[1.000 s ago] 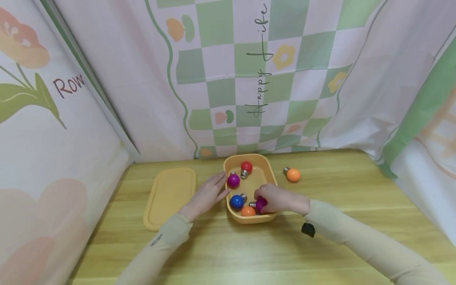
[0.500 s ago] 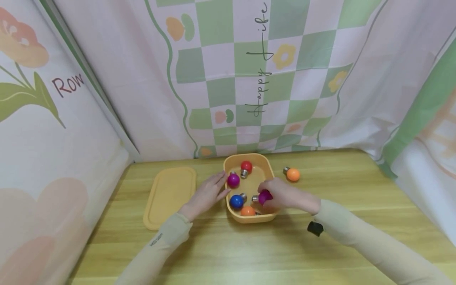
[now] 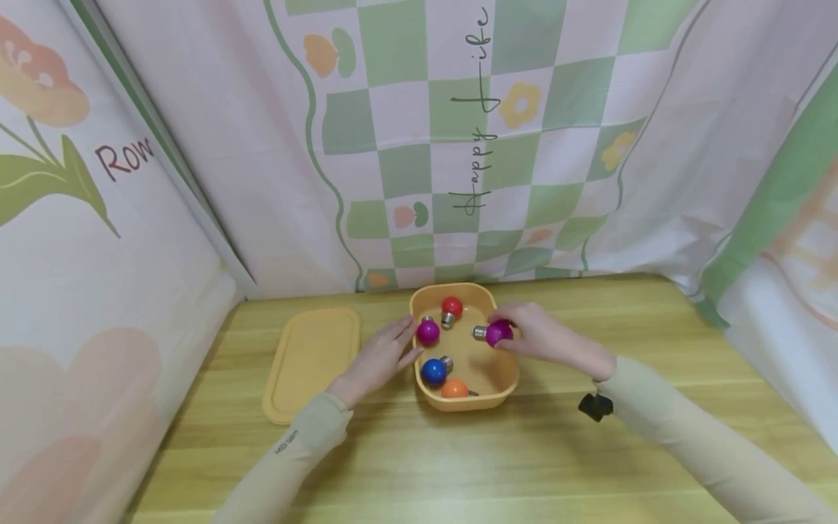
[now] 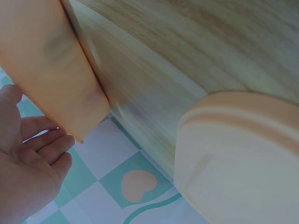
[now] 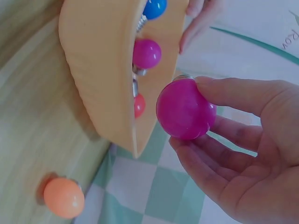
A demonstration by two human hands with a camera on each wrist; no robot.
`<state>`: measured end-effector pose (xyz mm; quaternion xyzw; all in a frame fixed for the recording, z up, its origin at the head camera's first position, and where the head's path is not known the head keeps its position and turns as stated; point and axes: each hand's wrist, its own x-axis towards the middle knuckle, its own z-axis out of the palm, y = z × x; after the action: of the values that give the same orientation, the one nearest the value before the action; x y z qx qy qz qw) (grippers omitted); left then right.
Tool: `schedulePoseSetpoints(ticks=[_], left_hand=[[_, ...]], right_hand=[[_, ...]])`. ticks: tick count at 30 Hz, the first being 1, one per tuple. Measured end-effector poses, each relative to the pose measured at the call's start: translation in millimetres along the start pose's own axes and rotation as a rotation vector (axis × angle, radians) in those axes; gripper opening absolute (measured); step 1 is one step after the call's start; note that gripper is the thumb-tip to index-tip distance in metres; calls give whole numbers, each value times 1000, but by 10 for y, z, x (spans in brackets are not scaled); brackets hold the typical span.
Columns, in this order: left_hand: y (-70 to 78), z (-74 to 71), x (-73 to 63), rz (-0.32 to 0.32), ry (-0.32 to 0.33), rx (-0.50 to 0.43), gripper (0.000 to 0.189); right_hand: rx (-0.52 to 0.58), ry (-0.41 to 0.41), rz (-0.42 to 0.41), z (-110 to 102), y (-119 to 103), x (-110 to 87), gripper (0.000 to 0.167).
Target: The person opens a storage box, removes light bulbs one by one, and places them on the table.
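Pinched between the thumb and fingers of my right hand (image 3: 546, 333) is a purple light bulb (image 5: 182, 109), its metal base pointing left over the right rim of the yellow box (image 3: 481, 364). My left hand (image 3: 382, 358) rests its fingers against the box's left rim; in the left wrist view the fingers touch the outer wall. Inside the box lie a red bulb (image 3: 452, 306), a second purple bulb (image 3: 428, 332), a blue bulb (image 3: 433, 371) and an orange bulb (image 3: 455, 388), whose base is partly hidden.
On the wooden table, another orange bulb (image 3: 539, 321) lies right of the box, partly behind my right hand. The yellow lid (image 3: 313, 364) lies flat to the left. A checkered curtain (image 3: 458, 160) hangs behind the table.
My right hand has lifted the purple bulb from the box's near right corner and carried it back and to the right, over the rim. The left hand has stayed in place.
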<state>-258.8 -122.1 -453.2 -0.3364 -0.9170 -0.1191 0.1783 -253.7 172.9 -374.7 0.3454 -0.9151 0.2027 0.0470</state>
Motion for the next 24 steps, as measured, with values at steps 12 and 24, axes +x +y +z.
schedulePoseSetpoints(ticks=[12, 24], left_hand=[[0, 8, -5, -8, -13, -7, 54], [-3, 15, -11, -13, -15, -14, 53]], right_hand=[[-25, 110, 78, -236, 274, -69, 33], [21, 128, 223, -256, 746, -157, 37]])
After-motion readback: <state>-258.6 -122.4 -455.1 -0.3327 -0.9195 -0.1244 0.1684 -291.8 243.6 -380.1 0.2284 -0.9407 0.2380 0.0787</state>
